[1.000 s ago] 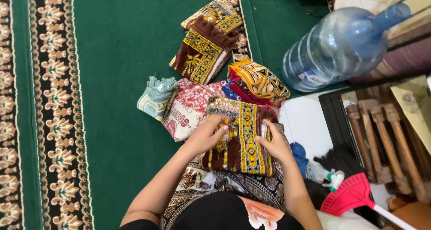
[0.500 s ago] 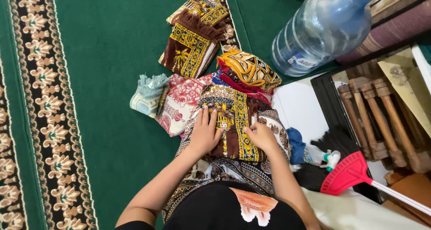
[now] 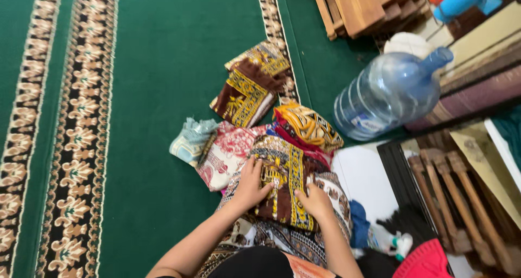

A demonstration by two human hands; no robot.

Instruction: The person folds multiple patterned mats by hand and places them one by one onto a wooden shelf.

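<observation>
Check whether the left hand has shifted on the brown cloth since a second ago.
Yes. The left hand has slid off the brown cloth's top edge, down and toward the red floral cloth; it now lies flat at the left edge.

Folded brown-and-yellow patterned cloth (image 3: 282, 188), flat on lap

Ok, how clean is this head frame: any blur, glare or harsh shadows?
Head view: slight motion softness on both hands, left hand and right hand, on the folded brown-yellow cloth; light even, no harsh shadows; mild sheen on the water jug.
</observation>
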